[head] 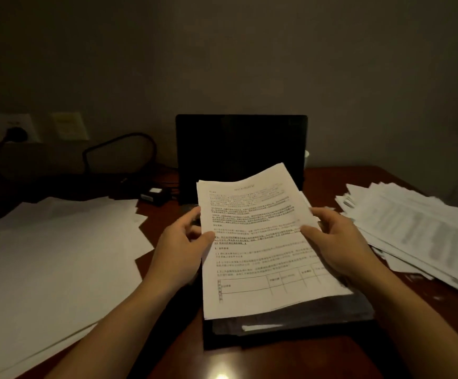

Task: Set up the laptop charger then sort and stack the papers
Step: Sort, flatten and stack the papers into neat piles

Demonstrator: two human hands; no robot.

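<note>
Over the laptop (pixel 240 149): printed sheets (pixel 260 242) raised for reading.
Grip: left hand (pixel 184 250), right hand (pixel 337 242) pinching the side edges.

Two bare forearms, no sleeves, rings or watch visible.

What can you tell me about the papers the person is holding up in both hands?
The held papers are a thin bundle of white sheets, edges slightly fanned. The top page carries blurred black printed text and a table with ruled boxes near the bottom. The left hand pinches the left edge and the right hand grips the right edge, thumbs on top. The bundle tilts up toward the camera, its far edge curling, above the dark open laptop on the wooden desk.
</note>
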